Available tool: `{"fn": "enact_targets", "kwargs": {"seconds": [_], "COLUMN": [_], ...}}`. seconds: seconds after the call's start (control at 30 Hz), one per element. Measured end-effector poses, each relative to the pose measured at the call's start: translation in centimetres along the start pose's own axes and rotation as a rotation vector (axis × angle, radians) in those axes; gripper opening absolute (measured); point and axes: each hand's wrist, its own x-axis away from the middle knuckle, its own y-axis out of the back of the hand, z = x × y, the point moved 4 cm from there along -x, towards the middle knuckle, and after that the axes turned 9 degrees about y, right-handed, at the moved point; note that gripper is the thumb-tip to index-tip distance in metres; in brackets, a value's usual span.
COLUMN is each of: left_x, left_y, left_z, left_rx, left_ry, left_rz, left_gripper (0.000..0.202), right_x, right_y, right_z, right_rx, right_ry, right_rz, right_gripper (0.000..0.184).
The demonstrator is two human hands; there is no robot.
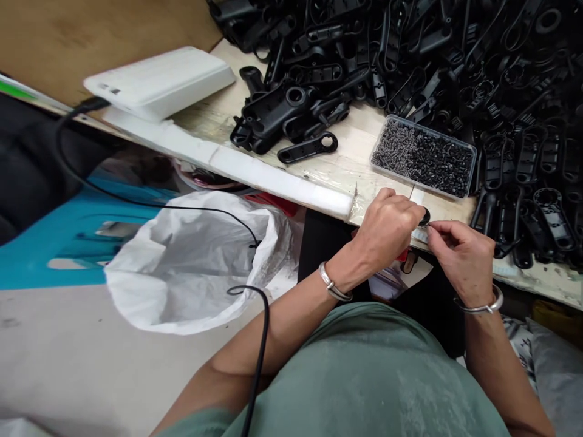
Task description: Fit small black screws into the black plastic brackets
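My left hand (389,227) is closed around a small black round part (425,216) at the near edge of the workbench (346,164). My right hand (460,252) faces it, thumb and forefinger pinched together right beside that part; what they pinch is too small to make out. Both wrists wear silver bangles. Just behind the hands stands a clear plastic tray (423,156) full of small black screws.
A big heap of black plastic handle parts (455,60) covers the bench's far and right side. A white box (159,82) lies at the bench's left end. Below it stands an open white sack (191,261), a black cable (255,340) and a blue stool (77,237).
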Motion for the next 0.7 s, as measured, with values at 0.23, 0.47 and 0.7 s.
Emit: {"fn": "enact_targets", "kwargs": {"seconds": [0.23, 0.47, 0.7], "left_x": [0.46, 0.48, 0.61], "left_y": [-0.27, -0.47, -0.60], "left_z": [0.00, -0.14, -0.02], "left_rx": [-0.022, -0.021, 0.013], "left_ry": [-0.045, -0.035, -0.021], "left_rz": [-0.107, -0.130, -0.122], "left_gripper": [0.026, 0.028, 0.026], "right_x": [0.02, -0.24, -0.24], "right_y": [-0.24, -0.32, -0.43], "right_z": [-0.21, 0.06, -0.16], "right_rx": [0.026, 0.038, -0.008], "right_ry": [0.017, 0.055, 0.009], "right_rz": [0.009, 0.023, 0.041], "right_gripper": [0.013, 0.014, 0.014]}}
